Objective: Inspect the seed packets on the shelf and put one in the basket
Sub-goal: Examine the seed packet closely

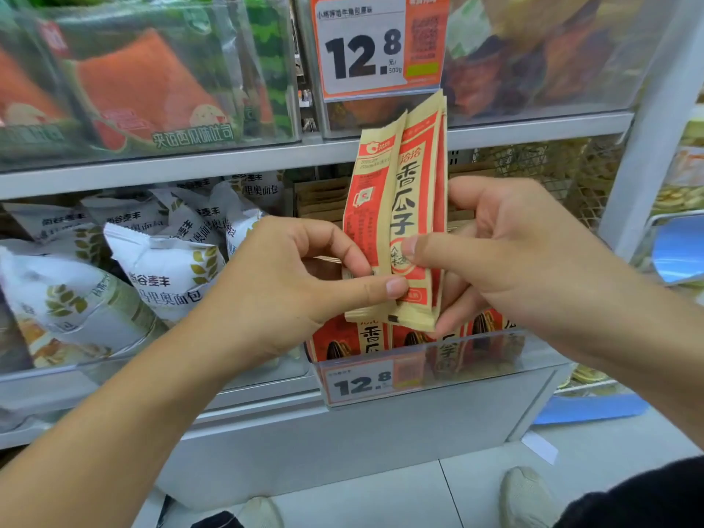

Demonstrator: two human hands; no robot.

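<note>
Two tan and red seed packets (pixel 400 207) stand upright in front of the shelf, held together between both hands. My left hand (pixel 289 283) pinches the lower part of the left packet with thumb and fingers. My right hand (pixel 506 253) grips the right packet, thumb across its front and fingers behind. More seed packets (pixel 362 337) stand in the clear bin (pixel 476 360) directly below. No basket is in view.
White bread packs (pixel 160 268) fill the bin to the left. Watermelon-print toast packs (pixel 152 85) and dark snacks sit on the upper shelf behind a 12.8 price tag (pixel 362 51). A blue object (pixel 678 249) is at the right. My shoes (pixel 525 497) stand on the tiled floor.
</note>
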